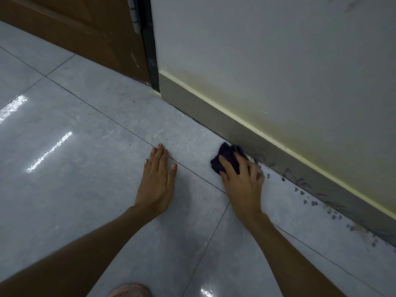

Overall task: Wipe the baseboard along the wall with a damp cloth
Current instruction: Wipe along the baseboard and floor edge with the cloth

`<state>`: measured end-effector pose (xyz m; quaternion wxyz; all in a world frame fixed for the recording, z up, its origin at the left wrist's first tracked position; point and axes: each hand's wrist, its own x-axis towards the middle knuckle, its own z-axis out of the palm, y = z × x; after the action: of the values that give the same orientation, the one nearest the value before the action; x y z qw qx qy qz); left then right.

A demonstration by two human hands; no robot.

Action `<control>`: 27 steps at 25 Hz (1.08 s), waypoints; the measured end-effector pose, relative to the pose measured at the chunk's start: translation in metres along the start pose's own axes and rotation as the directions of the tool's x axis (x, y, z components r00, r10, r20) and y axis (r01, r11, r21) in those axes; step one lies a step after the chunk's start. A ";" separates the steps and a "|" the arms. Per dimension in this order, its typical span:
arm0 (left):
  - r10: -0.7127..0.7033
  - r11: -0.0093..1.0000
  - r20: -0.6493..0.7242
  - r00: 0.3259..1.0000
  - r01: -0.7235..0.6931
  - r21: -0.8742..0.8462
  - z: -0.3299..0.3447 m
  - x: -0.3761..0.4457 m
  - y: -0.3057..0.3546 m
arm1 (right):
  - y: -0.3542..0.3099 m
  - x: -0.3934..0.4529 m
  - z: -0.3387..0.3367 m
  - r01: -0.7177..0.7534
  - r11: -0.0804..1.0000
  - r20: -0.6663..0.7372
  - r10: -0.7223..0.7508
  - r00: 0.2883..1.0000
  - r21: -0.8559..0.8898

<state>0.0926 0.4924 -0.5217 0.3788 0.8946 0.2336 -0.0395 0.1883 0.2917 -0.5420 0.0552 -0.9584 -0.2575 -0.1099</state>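
Observation:
A grey baseboard (205, 112) with a pale yellow top edge runs along the white wall from the door frame down to the right. My right hand (243, 181) presses a dark purple cloth (227, 156) against the foot of the baseboard where it meets the floor. Wet streaks and drops mark the baseboard and floor to the right of the cloth. My left hand (158, 181) lies flat on the tiled floor, fingers together, holding nothing, a little left of the right hand.
A brown wooden door (85, 26) with a dark frame (151, 50) stands at the upper left, where the baseboard ends. Glossy grey floor tiles (75, 125) stretch to the left. A knee (128, 290) shows at the bottom edge.

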 end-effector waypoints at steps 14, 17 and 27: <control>-0.007 1.000 -0.030 1.000 0.007 0.023 0.004 0.001 0.002 | -0.070 0.153 0.004 0.725 0.534 0.271 -0.690 0.671 -0.435; -0.006 0.998 -0.020 1.000 0.007 0.062 0.005 0.001 0.006 | -0.015 0.112 -0.002 0.685 0.621 0.199 -0.668 0.717 -0.382; 0.067 0.989 0.059 0.996 -0.075 0.130 0.017 -0.005 0.027 | 0.059 0.030 -0.028 0.514 0.802 0.172 -0.484 0.858 -0.305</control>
<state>0.1017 0.4622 -0.5146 0.3260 0.9242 0.1879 -0.0660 0.2381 0.2506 -0.5111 -0.1533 -0.8552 -0.4798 -0.1222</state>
